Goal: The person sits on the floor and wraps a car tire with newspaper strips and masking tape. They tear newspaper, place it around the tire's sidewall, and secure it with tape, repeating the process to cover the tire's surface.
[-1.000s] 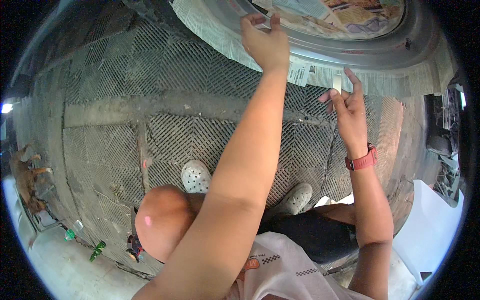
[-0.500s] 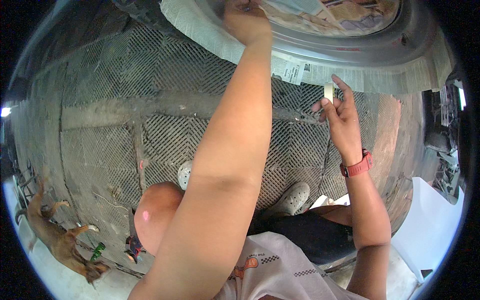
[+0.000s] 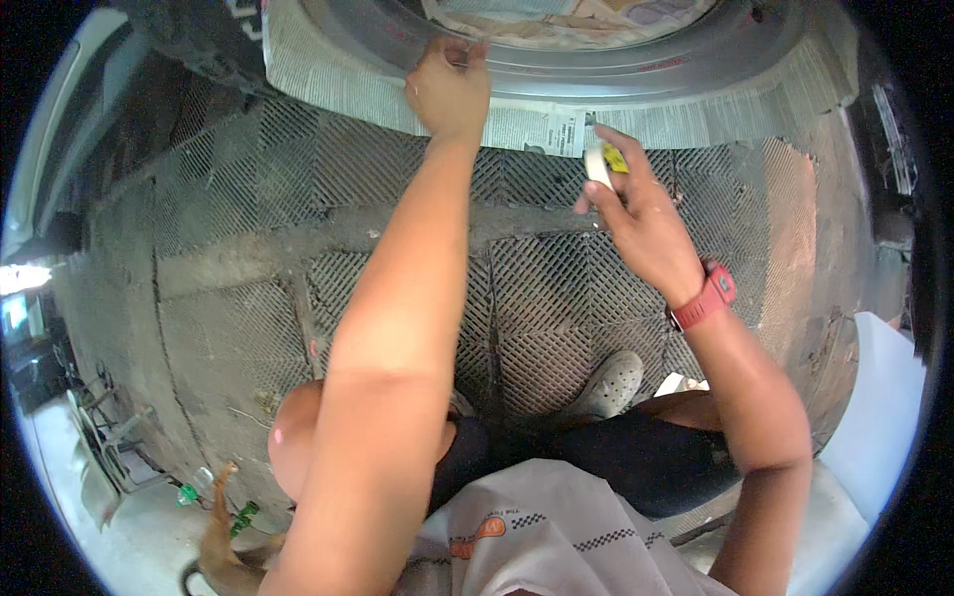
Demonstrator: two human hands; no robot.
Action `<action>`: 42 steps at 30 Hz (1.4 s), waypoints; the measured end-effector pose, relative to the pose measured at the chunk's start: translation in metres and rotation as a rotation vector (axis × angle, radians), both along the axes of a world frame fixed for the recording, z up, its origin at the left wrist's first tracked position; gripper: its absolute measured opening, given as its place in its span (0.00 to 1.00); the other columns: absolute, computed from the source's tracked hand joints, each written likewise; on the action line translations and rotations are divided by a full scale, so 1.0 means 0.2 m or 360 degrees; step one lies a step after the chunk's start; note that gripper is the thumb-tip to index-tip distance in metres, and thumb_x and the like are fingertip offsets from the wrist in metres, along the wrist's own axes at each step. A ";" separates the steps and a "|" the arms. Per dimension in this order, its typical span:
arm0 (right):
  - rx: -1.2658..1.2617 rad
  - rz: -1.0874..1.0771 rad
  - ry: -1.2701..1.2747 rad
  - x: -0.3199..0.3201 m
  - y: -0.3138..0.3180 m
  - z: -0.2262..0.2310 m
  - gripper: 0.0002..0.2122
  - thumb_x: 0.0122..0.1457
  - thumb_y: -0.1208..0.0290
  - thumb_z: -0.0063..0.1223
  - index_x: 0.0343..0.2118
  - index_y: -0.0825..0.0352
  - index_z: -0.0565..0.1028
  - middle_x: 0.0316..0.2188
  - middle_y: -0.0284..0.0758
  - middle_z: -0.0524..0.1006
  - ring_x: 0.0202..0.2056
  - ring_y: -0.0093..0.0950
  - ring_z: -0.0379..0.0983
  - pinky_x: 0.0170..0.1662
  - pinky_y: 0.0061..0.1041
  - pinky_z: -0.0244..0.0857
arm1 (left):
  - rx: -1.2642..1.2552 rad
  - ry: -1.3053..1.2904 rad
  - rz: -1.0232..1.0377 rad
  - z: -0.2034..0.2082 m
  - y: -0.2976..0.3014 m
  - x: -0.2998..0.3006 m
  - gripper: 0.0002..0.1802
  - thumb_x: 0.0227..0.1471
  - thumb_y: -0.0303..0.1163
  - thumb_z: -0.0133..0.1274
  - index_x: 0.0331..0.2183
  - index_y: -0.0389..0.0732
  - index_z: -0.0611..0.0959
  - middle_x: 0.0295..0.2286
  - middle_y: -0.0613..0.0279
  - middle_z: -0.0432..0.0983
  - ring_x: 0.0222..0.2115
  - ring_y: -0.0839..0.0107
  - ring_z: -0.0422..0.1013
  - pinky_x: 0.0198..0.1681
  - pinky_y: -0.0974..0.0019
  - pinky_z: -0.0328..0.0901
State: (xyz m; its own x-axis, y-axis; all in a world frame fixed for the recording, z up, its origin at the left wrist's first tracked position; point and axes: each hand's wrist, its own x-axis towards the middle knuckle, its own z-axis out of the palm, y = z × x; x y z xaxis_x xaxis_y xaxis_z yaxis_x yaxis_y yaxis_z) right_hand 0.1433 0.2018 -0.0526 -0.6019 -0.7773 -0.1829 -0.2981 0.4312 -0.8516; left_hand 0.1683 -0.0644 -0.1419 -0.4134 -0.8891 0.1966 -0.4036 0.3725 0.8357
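A grey curved panel arches across the top of the view, with newspaper fringing its lower edge and more sheets inside its rounded opening. My left hand is raised against the panel's lower left part, fingers bent and pinched together; what they hold, if anything, is too small to make out. Lower and to the right, my right hand grips a roll of masking tape between thumb and fingers, just below the newspaper's edge. Part of the roll shows yellow inside. A red watch circles my right wrist.
Ridged rubber mats cover the floor beneath my arms. A grey clog is on my foot. At lower left a brown dog lies near green bottles. A pale panel stands at right.
My left hand has come down from the panel's upper part to its lower edge. My right hand with the tape has moved left and slightly up. The view has shifted, leaving less of the dog visible.
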 end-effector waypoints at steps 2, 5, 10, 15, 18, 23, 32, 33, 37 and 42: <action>-0.0047 0.0159 0.0120 -0.06 -0.10 -0.05 0.28 0.69 0.73 0.52 0.70 0.67 0.59 0.33 0.43 0.85 0.38 0.43 0.84 0.46 0.40 0.73 | -0.0831 -0.0217 -0.0229 0.02 -0.07 0.07 0.11 0.55 0.36 0.65 0.39 0.44 0.89 0.51 0.57 0.82 0.53 0.56 0.76 0.54 0.48 0.70; -0.0013 0.0269 0.0518 -0.22 -0.27 -0.21 0.29 0.67 0.70 0.53 0.68 0.69 0.60 0.40 0.53 0.84 0.43 0.56 0.81 0.51 0.49 0.73 | -0.1721 -0.0734 -0.0727 0.15 -0.17 0.09 0.17 0.58 0.29 0.55 0.48 0.46 0.88 0.62 0.59 0.75 0.66 0.65 0.65 0.67 0.48 0.59; -0.0248 -0.0090 0.0510 -0.13 -0.59 -0.37 0.28 0.67 0.67 0.55 0.67 0.68 0.62 0.45 0.55 0.83 0.49 0.56 0.80 0.54 0.51 0.72 | -0.2325 -0.1575 -0.1097 0.31 -0.44 0.18 0.28 0.62 0.29 0.44 0.63 0.41 0.78 0.66 0.60 0.70 0.68 0.62 0.63 0.74 0.51 0.51; -0.0198 -0.0162 0.0600 -0.09 -0.82 -0.51 0.27 0.66 0.68 0.54 0.67 0.65 0.65 0.52 0.57 0.80 0.54 0.55 0.78 0.58 0.47 0.71 | -0.2472 -0.1694 -0.1090 0.33 -0.44 0.21 0.32 0.62 0.29 0.46 0.67 0.41 0.73 0.68 0.59 0.67 0.70 0.63 0.60 0.74 0.51 0.51; 0.0015 -0.0199 0.0608 -0.10 -0.90 -0.49 0.32 0.63 0.67 0.51 0.72 0.54 0.63 0.61 0.57 0.74 0.61 0.55 0.73 0.62 0.53 0.66 | -0.2511 -0.1771 -0.1088 0.34 -0.41 0.19 0.32 0.62 0.30 0.45 0.67 0.41 0.73 0.68 0.60 0.67 0.70 0.63 0.60 0.74 0.51 0.51; 0.0330 -0.0157 0.0591 -0.11 -1.05 -0.43 0.37 0.62 0.61 0.52 0.76 0.44 0.58 0.70 0.54 0.65 0.68 0.57 0.63 0.68 0.62 0.53 | -0.2453 -0.1927 -0.1011 0.35 -0.36 0.18 0.32 0.63 0.31 0.44 0.67 0.41 0.73 0.69 0.60 0.65 0.71 0.64 0.59 0.75 0.52 0.49; 0.0356 -0.0172 0.0560 -0.12 -1.14 -0.42 0.38 0.60 0.60 0.53 0.75 0.59 0.60 0.70 0.55 0.64 0.69 0.59 0.63 0.69 0.66 0.49 | -0.2332 -0.1775 -0.0970 0.25 -0.42 0.18 0.32 0.63 0.30 0.43 0.68 0.39 0.72 0.71 0.57 0.62 0.71 0.62 0.58 0.76 0.52 0.47; 0.0330 -0.0200 0.0608 -0.12 -1.14 -0.44 0.38 0.59 0.60 0.53 0.74 0.61 0.61 0.69 0.56 0.66 0.67 0.58 0.65 0.68 0.66 0.50 | -0.2279 -0.1762 -0.0969 0.24 -0.41 0.18 0.32 0.63 0.30 0.43 0.68 0.39 0.72 0.71 0.57 0.61 0.71 0.62 0.58 0.76 0.53 0.47; -0.0163 -0.0349 0.0532 -0.16 -1.01 -0.55 0.29 0.67 0.68 0.46 0.71 0.64 0.61 0.69 0.54 0.64 0.59 0.47 0.76 0.64 0.44 0.66 | -0.2255 -0.1539 -0.1110 0.25 -0.37 0.18 0.32 0.62 0.28 0.44 0.67 0.40 0.73 0.66 0.52 0.70 0.66 0.57 0.68 0.73 0.53 0.56; -0.0634 -0.0079 0.0086 -0.04 -0.79 -0.53 0.31 0.69 0.73 0.48 0.72 0.73 0.54 0.54 0.46 0.80 0.42 0.36 0.81 0.54 0.34 0.72 | -0.0872 -0.0931 -0.1221 0.41 -0.25 0.31 0.25 0.65 0.39 0.55 0.59 0.38 0.82 0.50 0.51 0.85 0.48 0.54 0.81 0.54 0.55 0.73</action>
State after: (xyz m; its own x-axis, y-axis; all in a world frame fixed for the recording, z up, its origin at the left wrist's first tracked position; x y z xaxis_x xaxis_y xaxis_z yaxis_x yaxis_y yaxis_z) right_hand 0.1345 0.0428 -0.1590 -0.6412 -0.7505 0.1597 -0.3342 0.0858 -0.9386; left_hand 0.2299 -0.1152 -0.0603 -0.9745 -0.2100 0.0793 -0.1862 0.9534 0.2375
